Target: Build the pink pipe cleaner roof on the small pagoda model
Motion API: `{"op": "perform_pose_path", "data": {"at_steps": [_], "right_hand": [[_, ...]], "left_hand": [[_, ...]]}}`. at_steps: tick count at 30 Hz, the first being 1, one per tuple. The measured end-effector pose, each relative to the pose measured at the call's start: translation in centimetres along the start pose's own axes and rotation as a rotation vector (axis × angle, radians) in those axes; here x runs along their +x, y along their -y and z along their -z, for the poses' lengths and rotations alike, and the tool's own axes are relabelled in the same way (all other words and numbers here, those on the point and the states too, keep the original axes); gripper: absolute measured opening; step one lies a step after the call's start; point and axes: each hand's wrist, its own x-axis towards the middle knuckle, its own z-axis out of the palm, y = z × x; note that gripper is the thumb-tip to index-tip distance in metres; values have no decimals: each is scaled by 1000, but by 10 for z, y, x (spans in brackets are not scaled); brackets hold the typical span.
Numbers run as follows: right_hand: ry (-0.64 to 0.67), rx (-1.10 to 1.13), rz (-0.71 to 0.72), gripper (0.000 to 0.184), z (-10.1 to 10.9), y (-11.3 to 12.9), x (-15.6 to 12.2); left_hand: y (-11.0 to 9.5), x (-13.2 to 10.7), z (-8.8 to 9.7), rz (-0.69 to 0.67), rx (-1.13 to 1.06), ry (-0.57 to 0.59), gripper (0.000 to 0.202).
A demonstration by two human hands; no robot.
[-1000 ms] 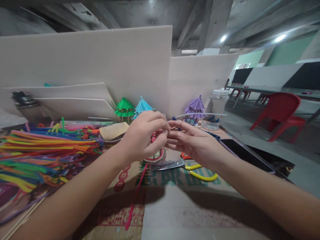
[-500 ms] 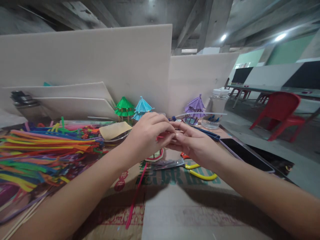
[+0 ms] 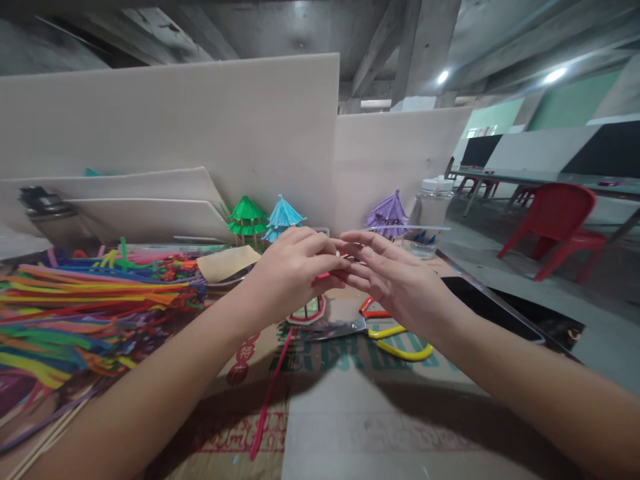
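Above the board, my left hand (image 3: 303,263) is curled with its fingertips together. A bit of red material shows under those fingers, mostly covered, and a tiny pale spot appears at the tips. My right hand (image 3: 395,280) meets it from the right, its fingers stretched out and slightly apart, touching or nearly touching the left fingertips. Beneath the left hand stands a small model base (image 3: 307,313) with a pinkish-red rim, a pale green floor and thin posts; its upper part is hidden. Scissors (image 3: 400,343) with yellow and orange handles lie just below the hands. A red pipe cleaner (image 3: 270,400) lies nearer me.
Many coloured pipe cleaners (image 3: 95,293) are heaped at left. Green (image 3: 247,217), blue (image 3: 284,212) and purple (image 3: 387,217) miniature pavilions stand behind, near a clear jar (image 3: 433,207). White foam boards (image 3: 200,120) rise at the back. A phone (image 3: 480,307) lies at right.
My right hand's fingers have straightened and spread from a pinch at the left fingertips. My left hand stays almost where it was; the view has shifted slightly.
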Motion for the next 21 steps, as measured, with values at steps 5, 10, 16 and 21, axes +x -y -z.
{"op": "perform_pose_path", "data": {"at_steps": [5,10,16,21], "right_hand": [[2,-14,38,28,-4,-1,-4],[42,-83,41,28,-4,2,-4],[-177,-209,156,25,25,7,21],[-319,-600,270,26,79,-31,54]], "left_hand": [[-2,0,-5,-5,-33,-24,16],[1,1,-5,57,-40,64,15],[13,0,28,291,-195,-75,19],[-4,0,61,288,-362,-30,36]]}}
